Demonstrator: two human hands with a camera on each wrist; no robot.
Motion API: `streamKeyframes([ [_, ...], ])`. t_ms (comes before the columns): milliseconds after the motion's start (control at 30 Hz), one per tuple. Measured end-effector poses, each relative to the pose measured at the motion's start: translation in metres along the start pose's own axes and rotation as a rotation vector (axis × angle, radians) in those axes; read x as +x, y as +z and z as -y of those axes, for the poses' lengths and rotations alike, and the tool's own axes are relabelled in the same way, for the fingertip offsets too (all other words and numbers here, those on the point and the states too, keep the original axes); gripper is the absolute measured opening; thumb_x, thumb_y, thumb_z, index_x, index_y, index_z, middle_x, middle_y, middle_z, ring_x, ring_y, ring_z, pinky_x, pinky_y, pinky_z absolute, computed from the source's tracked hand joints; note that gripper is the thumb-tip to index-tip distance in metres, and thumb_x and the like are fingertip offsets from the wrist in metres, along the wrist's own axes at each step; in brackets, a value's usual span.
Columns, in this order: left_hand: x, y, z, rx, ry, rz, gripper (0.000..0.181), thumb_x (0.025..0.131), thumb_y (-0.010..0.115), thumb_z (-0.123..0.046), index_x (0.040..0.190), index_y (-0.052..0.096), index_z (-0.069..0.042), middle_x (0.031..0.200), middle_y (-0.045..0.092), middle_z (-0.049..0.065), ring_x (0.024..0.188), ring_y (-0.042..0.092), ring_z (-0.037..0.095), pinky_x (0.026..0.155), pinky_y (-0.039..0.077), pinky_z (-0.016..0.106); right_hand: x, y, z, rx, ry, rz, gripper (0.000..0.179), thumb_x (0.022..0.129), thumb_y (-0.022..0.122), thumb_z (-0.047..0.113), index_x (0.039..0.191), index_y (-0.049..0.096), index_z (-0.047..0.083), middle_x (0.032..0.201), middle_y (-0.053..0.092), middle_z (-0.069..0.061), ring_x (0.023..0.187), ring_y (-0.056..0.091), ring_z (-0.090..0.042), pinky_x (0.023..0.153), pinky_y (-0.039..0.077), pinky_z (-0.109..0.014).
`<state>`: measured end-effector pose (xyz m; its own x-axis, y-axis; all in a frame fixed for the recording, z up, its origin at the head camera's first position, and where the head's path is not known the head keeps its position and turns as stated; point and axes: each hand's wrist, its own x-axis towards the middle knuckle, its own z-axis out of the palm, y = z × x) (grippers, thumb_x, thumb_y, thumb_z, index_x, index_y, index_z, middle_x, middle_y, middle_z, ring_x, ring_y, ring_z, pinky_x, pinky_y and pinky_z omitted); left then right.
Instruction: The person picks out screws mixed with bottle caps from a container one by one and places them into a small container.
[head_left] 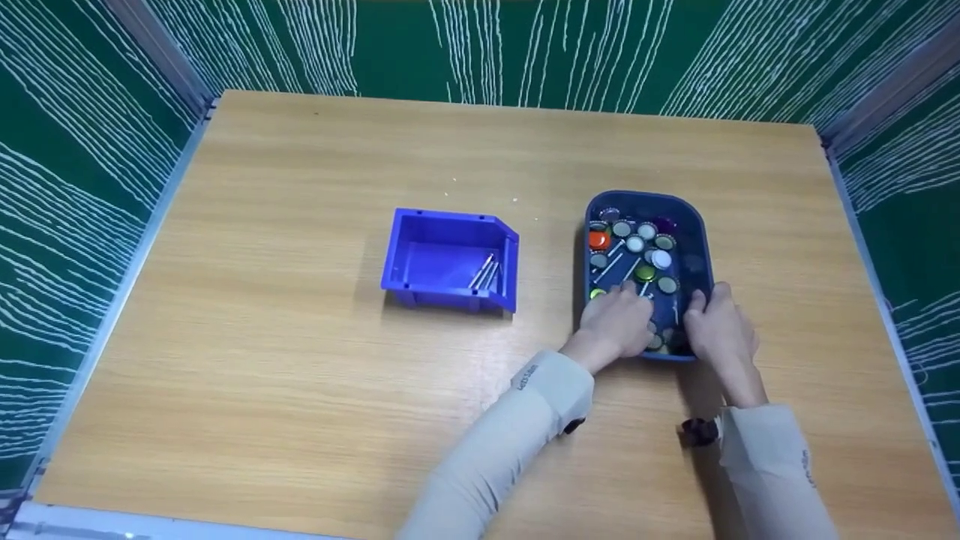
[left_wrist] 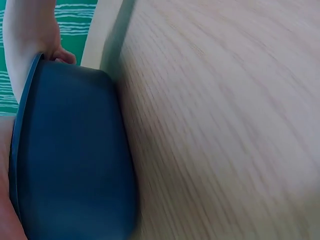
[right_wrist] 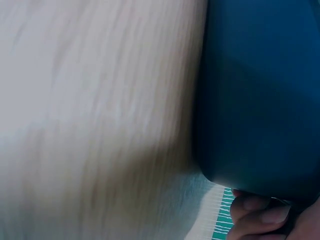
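Note:
A dark blue tub with rounded corners holds many bottle caps and loose screws. My left hand reaches over the near left rim, its fingers down among the caps and screws. Those fingertips are hidden, and I cannot tell whether they pinch anything. At the near right side my right hand grips the tub's wall, thumb toward the inside. The right wrist view shows curled fingers at the tub's end. In the left wrist view the tub's outer wall fills the left side.
Left of the tub stands a bright blue open-front bin with several screws lying in its right part. Small white specks dot the wooden table behind it. Green walls with white streaks enclose the table's back and sides.

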<state>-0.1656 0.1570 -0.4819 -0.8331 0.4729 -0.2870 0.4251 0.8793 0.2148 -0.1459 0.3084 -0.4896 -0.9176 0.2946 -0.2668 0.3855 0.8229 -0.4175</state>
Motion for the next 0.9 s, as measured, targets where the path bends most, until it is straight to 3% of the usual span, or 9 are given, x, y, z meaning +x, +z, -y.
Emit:
streamKeyframes([
  [200, 0.0039, -0.0011, -0.0010, -0.007, -0.022, 0.028, 0.052, 0.097, 0.058, -0.042, 0.145, 0.042, -0.034, 0.132, 0.058, -0.003, 0.107, 0.063, 0.012, 0.080, 0.055, 0.029, -0.0021, 0.0004, 0.0010, -0.007, -0.004, -0.025, 0.052, 0.104, 0.022, 0.039, 0.122, 0.042, -0.005, 0.106, 0.057, -0.035, 0.093, 0.058, -0.048, 0.065, 0.039, -0.046],
  [367, 0.0050, 0.0012, -0.0009, -0.047, -0.074, 0.020, 0.069, 0.094, 0.063, -0.043, 0.152, 0.032, -0.023, 0.122, 0.067, -0.005, 0.094, 0.067, 0.010, 0.069, 0.054, 0.026, -0.0028, 0.0017, 0.0010, -0.007, 0.004, -0.013, 0.053, 0.105, 0.021, 0.041, 0.125, 0.041, -0.004, 0.107, 0.056, -0.034, 0.094, 0.056, -0.047, 0.066, 0.039, -0.047],
  [467, 0.0047, 0.0008, -0.0018, -0.031, -0.067, 0.017, 0.063, 0.093, 0.064, -0.040, 0.147, 0.042, -0.019, 0.119, 0.066, -0.004, 0.090, 0.065, 0.009, 0.067, 0.053, 0.025, -0.0021, 0.0003, 0.0010, -0.009, 0.009, -0.009, 0.054, 0.105, 0.020, 0.041, 0.127, 0.039, -0.004, 0.109, 0.055, -0.035, 0.096, 0.056, -0.048, 0.068, 0.040, -0.049],
  [600, 0.0029, 0.0010, -0.0018, -0.014, -0.045, -0.026, 0.033, 0.092, 0.066, -0.032, 0.124, 0.063, -0.022, 0.116, 0.064, -0.003, 0.090, 0.064, 0.010, 0.069, 0.054, 0.026, -0.0016, -0.0006, 0.0007, -0.004, 0.002, -0.014, 0.053, 0.105, 0.021, 0.040, 0.126, 0.040, -0.005, 0.112, 0.055, -0.036, 0.099, 0.056, -0.049, 0.070, 0.041, -0.052],
  [700, 0.0015, 0.0011, -0.0026, -0.018, -0.049, -0.048, 0.021, 0.091, 0.067, -0.027, 0.112, 0.069, -0.025, 0.111, 0.065, -0.003, 0.086, 0.065, 0.011, 0.067, 0.055, 0.026, -0.0017, -0.0005, 0.0005, -0.002, -0.007, -0.022, 0.052, 0.105, 0.022, 0.039, 0.124, 0.041, -0.005, 0.111, 0.056, -0.037, 0.099, 0.057, -0.050, 0.071, 0.041, -0.053],
  [767, 0.0014, 0.0010, -0.0036, -0.017, -0.061, -0.049, 0.021, 0.091, 0.067, -0.026, 0.111, 0.069, -0.026, 0.110, 0.065, -0.004, 0.086, 0.065, 0.011, 0.068, 0.055, 0.026, -0.0015, -0.0004, 0.0007, -0.004, -0.008, -0.024, 0.052, 0.105, 0.022, 0.039, 0.123, 0.041, -0.005, 0.110, 0.056, -0.037, 0.098, 0.057, -0.050, 0.070, 0.041, -0.053],
  [900, -0.0007, 0.0023, -0.0043, 0.005, -0.058, -0.092, 0.036, 0.092, 0.066, -0.030, 0.126, 0.062, -0.022, 0.115, 0.061, -0.003, 0.087, 0.066, 0.011, 0.065, 0.055, 0.025, -0.0020, 0.0002, -0.0005, -0.003, -0.005, -0.018, 0.052, 0.105, 0.022, 0.039, 0.123, 0.041, -0.005, 0.107, 0.056, -0.035, 0.095, 0.057, -0.049, 0.069, 0.040, -0.051],
])
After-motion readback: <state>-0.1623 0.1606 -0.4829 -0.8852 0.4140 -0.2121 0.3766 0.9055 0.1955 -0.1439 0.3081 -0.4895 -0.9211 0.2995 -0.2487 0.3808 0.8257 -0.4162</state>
